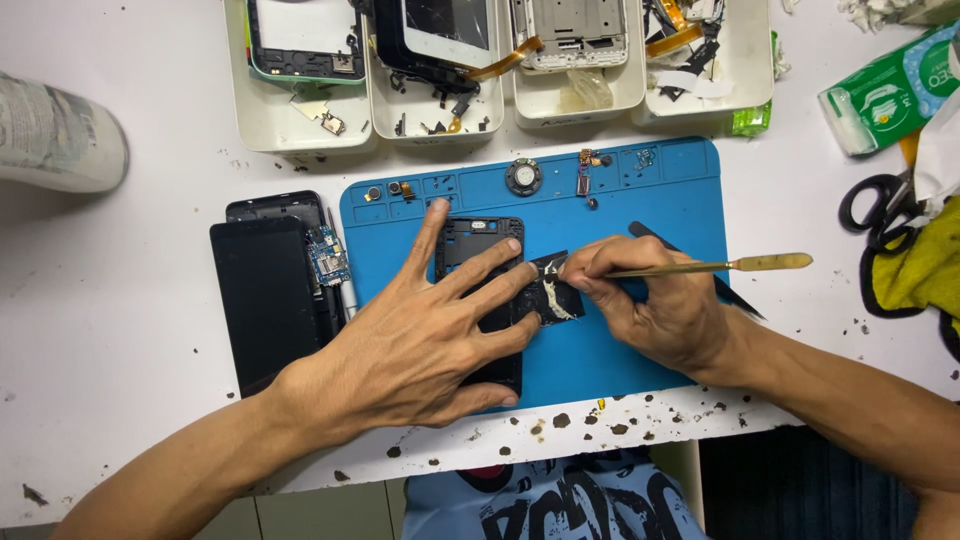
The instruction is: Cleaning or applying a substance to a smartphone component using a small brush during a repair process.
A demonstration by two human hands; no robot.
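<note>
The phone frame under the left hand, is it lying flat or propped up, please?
Flat: the phone frame lies on the blue mat, pressed by the left hand.

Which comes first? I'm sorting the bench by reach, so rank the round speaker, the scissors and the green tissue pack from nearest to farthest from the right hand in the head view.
From the right hand:
1. Round speaker, up-left on the blue mat's top edge.
2. Scissors, out to the right on the table.
3. Green tissue pack, far upper right corner.

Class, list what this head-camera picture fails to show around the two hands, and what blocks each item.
- Black phone frame: its middle is covered by the left hand.
- Metal tool: its working tip is hidden behind the right hand fingers.
- White trays: cut off by the top edge.
- Scissors: partly under yellow cloth.
</note>
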